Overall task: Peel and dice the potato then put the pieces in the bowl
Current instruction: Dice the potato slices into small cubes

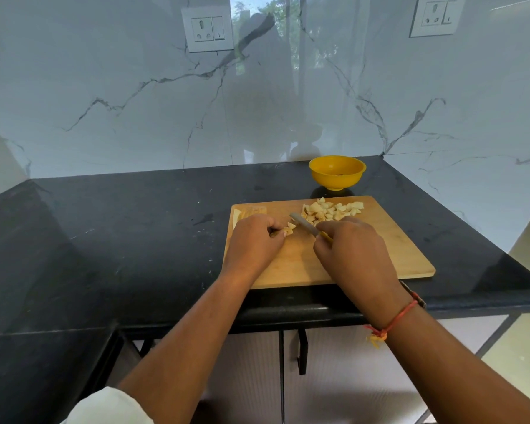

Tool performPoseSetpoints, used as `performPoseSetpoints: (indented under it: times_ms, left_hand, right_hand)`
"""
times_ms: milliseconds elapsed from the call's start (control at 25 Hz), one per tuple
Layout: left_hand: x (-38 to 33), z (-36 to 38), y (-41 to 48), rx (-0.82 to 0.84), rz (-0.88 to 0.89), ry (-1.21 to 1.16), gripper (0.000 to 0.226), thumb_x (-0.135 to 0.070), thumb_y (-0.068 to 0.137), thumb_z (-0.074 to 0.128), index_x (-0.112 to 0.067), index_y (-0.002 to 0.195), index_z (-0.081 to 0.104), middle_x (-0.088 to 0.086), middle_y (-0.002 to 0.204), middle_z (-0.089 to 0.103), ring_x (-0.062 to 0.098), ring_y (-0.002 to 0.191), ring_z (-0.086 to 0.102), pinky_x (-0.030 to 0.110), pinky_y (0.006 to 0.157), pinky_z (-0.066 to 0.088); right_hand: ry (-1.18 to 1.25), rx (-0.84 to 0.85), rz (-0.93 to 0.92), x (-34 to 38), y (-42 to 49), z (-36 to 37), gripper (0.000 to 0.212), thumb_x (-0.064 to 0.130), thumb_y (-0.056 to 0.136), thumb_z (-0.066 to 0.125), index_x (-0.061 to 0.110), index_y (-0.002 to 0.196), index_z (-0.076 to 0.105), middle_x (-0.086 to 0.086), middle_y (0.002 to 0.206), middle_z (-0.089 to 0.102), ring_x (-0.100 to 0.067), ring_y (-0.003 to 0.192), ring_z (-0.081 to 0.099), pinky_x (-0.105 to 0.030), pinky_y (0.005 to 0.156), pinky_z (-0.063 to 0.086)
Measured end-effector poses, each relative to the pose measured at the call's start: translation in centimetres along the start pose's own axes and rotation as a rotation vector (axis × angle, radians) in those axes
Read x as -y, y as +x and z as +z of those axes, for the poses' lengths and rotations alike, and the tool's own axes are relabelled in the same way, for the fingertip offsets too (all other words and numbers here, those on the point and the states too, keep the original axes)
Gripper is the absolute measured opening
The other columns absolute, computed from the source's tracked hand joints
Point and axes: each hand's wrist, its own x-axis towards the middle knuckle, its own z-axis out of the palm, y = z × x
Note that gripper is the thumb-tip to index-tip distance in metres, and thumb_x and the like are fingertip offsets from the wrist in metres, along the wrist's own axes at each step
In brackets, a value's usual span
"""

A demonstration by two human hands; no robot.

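A wooden cutting board lies on the black counter. My left hand pinches a small potato piece against the board near its left side. My right hand grips a yellow-handled knife, the blade pointing up-left between the held piece and a heap of diced potato at the board's far edge. More potato slices sit at the board's far left corner, partly hidden by my left hand. A yellow bowl stands just behind the board.
The black counter runs left and wraps round the front-left corner. A marble wall with two sockets rises directly behind the bowl. The counter's right edge drops off past the board, and cabinet doors sit below the front edge.
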Motion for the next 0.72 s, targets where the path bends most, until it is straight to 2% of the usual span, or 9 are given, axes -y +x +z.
performPoseSetpoints:
  times_ms: [160, 320, 600, 720]
  left_hand:
    - [0.0, -0.1, 0.0, -0.010, -0.005, -0.012, 0.020, -0.029, 0.091, 0.071, -0.024, 0.110, 0.076, -0.011, 0.104, 0.074, 0.002, 0.093, 0.064, 0.024, 0.090, 0.053]
    - [0.0, -0.1, 0.0, -0.018, -0.012, -0.016, 0.020, -0.027, 0.091, 0.070, -0.024, 0.110, 0.076, -0.010, 0.103, 0.074, 0.002, 0.091, 0.064, 0.019, 0.087, 0.051]
    - [0.1, -0.4, 0.0, -0.006, 0.007, -0.037, 0.015, -0.023, 0.092, 0.070, -0.022, 0.105, 0.078, -0.009, 0.099, 0.075, 0.003, 0.089, 0.065, 0.022, 0.088, 0.051]
    - [0.0, -0.4, 0.0, -0.004, 0.005, -0.036, 0.013, -0.024, 0.091, 0.071, -0.022, 0.103, 0.078, -0.008, 0.097, 0.076, 0.004, 0.089, 0.065, 0.022, 0.088, 0.051]
  right_hand:
    - [-0.001, 0.014, -0.026, 0.7, -0.1, 0.4, 0.028, 0.031, 0.098, 0.053, 0.026, 0.121, 0.070, 0.004, 0.098, 0.055, -0.008, 0.080, 0.049, -0.020, 0.067, 0.041]
    - [-0.008, 0.036, -0.029, 1.0, -0.3, 0.8, 0.027, 0.032, 0.099, 0.051, 0.027, 0.119, 0.069, 0.005, 0.098, 0.052, -0.007, 0.078, 0.048, -0.019, 0.065, 0.036]
    - [-0.051, 0.046, -0.014, 1.9, 0.3, 2.2, 0.023, 0.026, 0.100, 0.050, 0.023, 0.106, 0.072, 0.005, 0.093, 0.047, -0.007, 0.069, 0.046, -0.017, 0.052, 0.028]
    - [-0.073, 0.046, -0.029, 2.4, 0.5, 2.8, 0.023, 0.025, 0.101, 0.049, 0.022, 0.107, 0.071, 0.002, 0.097, 0.050, -0.007, 0.070, 0.048, -0.018, 0.056, 0.032]
